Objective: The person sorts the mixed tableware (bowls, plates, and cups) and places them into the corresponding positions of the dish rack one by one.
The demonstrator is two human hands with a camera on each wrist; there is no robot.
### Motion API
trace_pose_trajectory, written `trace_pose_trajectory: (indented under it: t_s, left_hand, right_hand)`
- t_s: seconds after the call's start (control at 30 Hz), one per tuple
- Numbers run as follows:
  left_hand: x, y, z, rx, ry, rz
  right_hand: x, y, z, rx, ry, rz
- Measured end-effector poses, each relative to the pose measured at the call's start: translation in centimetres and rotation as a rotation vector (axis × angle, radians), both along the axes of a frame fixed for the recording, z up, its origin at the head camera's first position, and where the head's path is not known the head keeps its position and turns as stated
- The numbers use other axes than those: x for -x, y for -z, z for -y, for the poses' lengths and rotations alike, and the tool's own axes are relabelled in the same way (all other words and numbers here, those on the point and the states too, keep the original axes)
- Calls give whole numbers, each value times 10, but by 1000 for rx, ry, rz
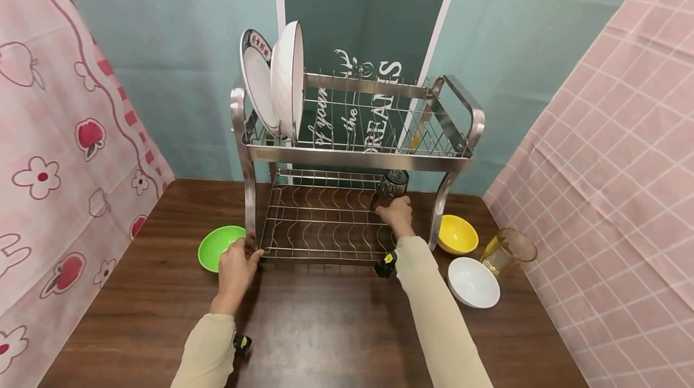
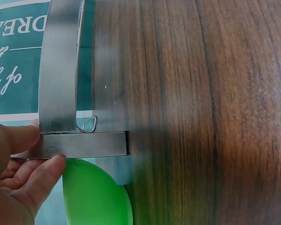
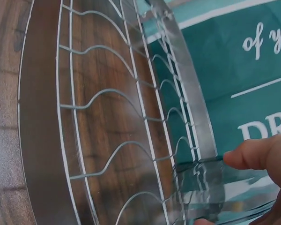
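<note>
Just left of and beyond your left hand (image 1: 234,269) sits a green bowl (image 1: 215,247). That hand pinches the dish rack (image 1: 358,159) low at its left leg, thumb and fingertips brought close together on the metal. Well to its right and farther forward, over the rack's lower tier, is the dark glass (image 1: 391,185). Your right hand (image 1: 397,217) is much the nearer: it grips the glass, thumb and fingers partly spread around it, with the glass just ahead of your fingertips. Its long axis tilts, the far end higher, leaning forward and slightly right of that hand; you cannot tell whether it touches the wires. The glass looks smoky grey, see-through and shiny.
</note>
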State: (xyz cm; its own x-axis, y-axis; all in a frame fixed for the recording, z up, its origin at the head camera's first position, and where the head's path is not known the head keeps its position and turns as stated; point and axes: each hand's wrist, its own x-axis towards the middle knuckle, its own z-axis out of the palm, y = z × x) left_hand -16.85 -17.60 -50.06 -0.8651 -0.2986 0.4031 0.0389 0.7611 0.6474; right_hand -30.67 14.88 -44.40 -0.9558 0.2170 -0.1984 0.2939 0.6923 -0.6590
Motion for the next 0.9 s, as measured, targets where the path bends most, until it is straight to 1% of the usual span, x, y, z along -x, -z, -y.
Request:
trace_pose_trajectory:
  t_s: [0.1,0.23,0.33,0.47,0.63,0.7,0.9]
  left_hand:
    - [0,0,0,4,8,-4]
    - [-5,3,-1,3,13,-2]
    - [-8,5,-1,0,17,-5]
    - [-8,5,-2,-4,13,4]
    - [-6,6,-1,-18,6,41]
    - [-5,6,0,-20,6,41]
    - [-3,4,0,-19,6,6]
  right_hand:
    - [-5,-3,3,-37,-35,11]
    - [-15,-5,5,-66,-94,59]
    - [-23,-7,6,-84,-115,84]
    - [-30,-12,7,-108,-135,72]
    - [-36,-17,8,-188,-195,38]
    - [-39,-18,8,-220,-218,23]
    - [-45,-23,8,-266,-287,15]
